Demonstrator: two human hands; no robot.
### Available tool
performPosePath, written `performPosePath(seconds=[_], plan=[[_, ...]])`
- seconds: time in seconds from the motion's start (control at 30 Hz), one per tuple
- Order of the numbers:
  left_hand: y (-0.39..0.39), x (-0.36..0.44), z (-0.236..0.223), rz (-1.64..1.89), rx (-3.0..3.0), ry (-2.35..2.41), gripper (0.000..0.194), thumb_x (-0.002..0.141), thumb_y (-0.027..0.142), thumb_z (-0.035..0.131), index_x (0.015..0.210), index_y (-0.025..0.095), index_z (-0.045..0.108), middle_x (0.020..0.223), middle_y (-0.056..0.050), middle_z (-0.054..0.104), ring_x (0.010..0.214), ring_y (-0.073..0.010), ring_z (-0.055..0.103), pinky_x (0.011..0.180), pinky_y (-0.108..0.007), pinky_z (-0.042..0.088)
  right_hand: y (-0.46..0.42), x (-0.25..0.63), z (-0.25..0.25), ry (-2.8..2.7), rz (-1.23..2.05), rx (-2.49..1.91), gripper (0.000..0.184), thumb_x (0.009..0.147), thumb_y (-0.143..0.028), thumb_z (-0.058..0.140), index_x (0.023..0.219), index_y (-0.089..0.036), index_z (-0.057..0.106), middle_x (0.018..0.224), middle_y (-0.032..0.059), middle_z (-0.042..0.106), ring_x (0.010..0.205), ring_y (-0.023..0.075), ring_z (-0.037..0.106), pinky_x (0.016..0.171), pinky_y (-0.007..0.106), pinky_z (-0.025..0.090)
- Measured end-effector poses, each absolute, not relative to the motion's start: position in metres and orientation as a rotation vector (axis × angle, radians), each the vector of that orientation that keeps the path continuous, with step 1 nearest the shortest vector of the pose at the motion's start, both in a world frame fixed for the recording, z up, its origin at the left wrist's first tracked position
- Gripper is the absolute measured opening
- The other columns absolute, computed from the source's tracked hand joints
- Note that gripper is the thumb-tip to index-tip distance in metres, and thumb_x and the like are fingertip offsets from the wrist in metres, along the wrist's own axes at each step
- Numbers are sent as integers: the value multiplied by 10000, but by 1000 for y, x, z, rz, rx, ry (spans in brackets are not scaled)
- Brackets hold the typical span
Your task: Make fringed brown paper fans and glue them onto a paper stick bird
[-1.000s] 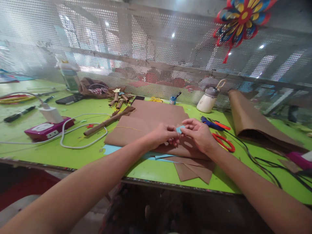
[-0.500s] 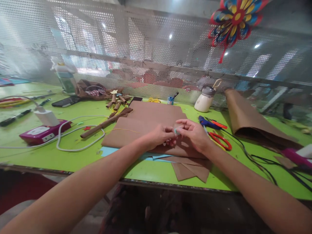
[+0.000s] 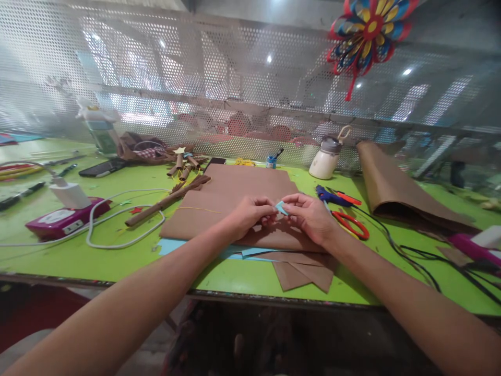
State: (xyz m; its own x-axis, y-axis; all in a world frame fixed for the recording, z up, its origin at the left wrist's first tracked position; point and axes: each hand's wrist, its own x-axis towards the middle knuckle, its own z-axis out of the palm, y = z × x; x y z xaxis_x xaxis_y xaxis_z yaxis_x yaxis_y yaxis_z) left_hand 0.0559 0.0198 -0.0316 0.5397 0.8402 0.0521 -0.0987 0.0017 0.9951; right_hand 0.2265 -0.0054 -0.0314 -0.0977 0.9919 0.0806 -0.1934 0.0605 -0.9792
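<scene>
A small piece of light blue paper (image 3: 281,208) is held between both hands, just above a stack of brown paper (image 3: 235,201). My left hand (image 3: 254,213) pinches its left side between thumb and fingers. On the other side, my right hand (image 3: 307,214) grips it the same way. Under the brown stack, light blue sheets (image 3: 172,246) stick out at the front edge. A thin yellow string (image 3: 199,209) lies on the brown paper, left of my left hand. Cut brown pieces (image 3: 305,274) lie in front of the stack.
Right of my hands lie red-handled scissors (image 3: 354,225) and a blue glue gun (image 3: 332,196) with a black cord. Farther back stands a cream bottle (image 3: 325,156). At left are a purple power strip (image 3: 66,216), a white cable (image 3: 92,230) and a rolled brown paper stick (image 3: 164,201).
The light blue paper between my fingers has turned and shows more of its face. My hands stay close together over the brown stack; the view has shifted slightly.
</scene>
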Motion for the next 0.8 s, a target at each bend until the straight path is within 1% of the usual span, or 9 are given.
performPosePath(seconds=[0.1,0.23,0.47,0.6,0.8], plan=[[19,55,-30,847,1337,650,136,660,227,650,679,109,586,622,-30,602,529,-72,517,531,-205,412,-6,227,-30,-1178,1360,-948,294,549,-263,775,780,-154,628,696,7,645,553,97,566,501,226,425],[18,54,-30,840,1355,613,161,683,237,660,717,97,587,651,-34,613,545,-68,520,534,-198,405,-6,228,-30,-1208,1378,-941,257,562,-250,773,748,-143,631,648,0,637,531,86,551,503,221,419],[21,53,-35,833,1336,555,244,697,287,689,798,90,588,698,-43,630,610,-76,559,614,-216,431,-6,232,-31,-1293,1376,-888,259,598,-251,753,815,-167,638,709,13,657,615,126,602,546,249,442],[23,54,-38,822,1284,558,244,692,276,699,790,88,578,707,-50,635,616,-79,571,615,-215,433,-8,229,-32,-1366,1248,-916,235,610,-277,740,796,-160,657,724,28,671,663,143,610,563,254,457],[22,55,-36,837,1267,544,225,697,248,697,770,84,562,700,-54,632,584,-75,562,597,-225,444,-9,228,-31,-1534,976,-955,171,669,-290,694,782,-163,678,696,33,676,621,135,591,598,277,476]])
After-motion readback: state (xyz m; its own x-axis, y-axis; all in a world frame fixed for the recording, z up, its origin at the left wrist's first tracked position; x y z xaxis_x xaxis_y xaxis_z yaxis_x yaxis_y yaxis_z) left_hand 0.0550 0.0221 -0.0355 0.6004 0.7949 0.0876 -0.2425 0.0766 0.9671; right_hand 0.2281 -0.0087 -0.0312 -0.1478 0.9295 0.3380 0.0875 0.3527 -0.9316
